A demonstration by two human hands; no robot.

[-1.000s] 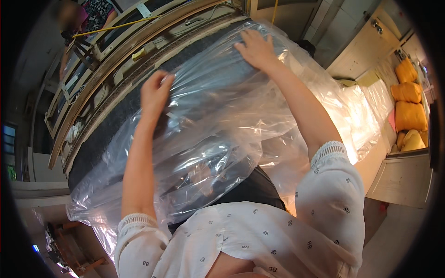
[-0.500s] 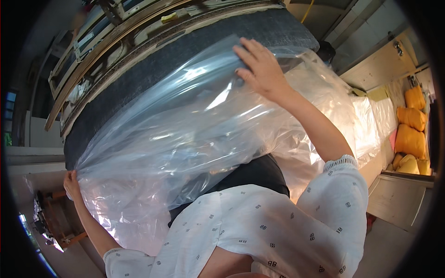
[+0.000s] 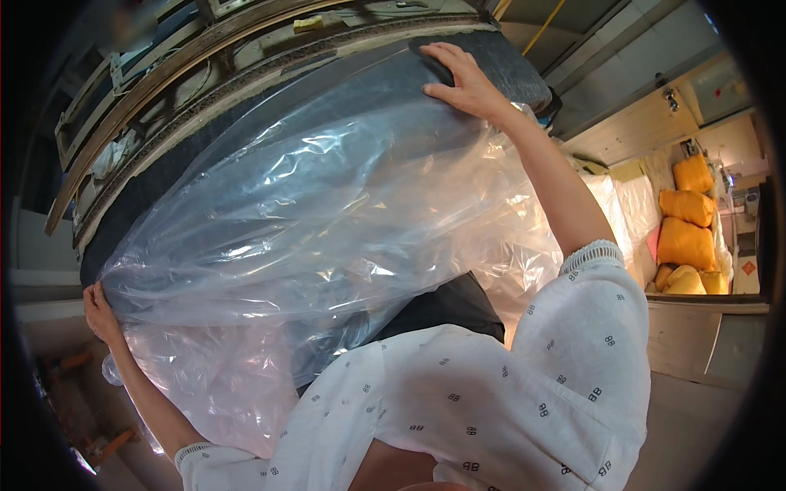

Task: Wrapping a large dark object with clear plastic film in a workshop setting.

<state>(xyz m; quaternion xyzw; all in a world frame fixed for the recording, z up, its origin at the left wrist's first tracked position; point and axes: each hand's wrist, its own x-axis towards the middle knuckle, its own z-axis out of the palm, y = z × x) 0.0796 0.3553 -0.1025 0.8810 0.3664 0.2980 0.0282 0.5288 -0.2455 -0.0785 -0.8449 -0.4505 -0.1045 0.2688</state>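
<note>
A large clear plastic sheet (image 3: 311,213), wrinkled and shiny, is spread over a dark-topped table (image 3: 522,78) and hangs down toward my body. At the table's left end my left hand (image 3: 100,313) is closed on the gathered edge of the sheet. Near the far right part of the table, my right hand (image 3: 468,86) lies at the sheet's far edge with fingers stretched out and thumb apart. Black cloth (image 3: 450,307) shows in front of my shirt, partly under the plastic.
Behind the table runs a wood and metal frame (image 3: 139,98) with a small yellow piece (image 3: 309,24) on it. More plastic (image 3: 626,200) lies to the right. Orange bundles (image 3: 686,240) are stacked beyond it, beside a pale wooden cabinet (image 3: 630,123).
My right hand has moved farther toward the table's back, and the sheet now reaches farther across the dark top. My left hand still grips its edge. The view has shifted slightly.
</note>
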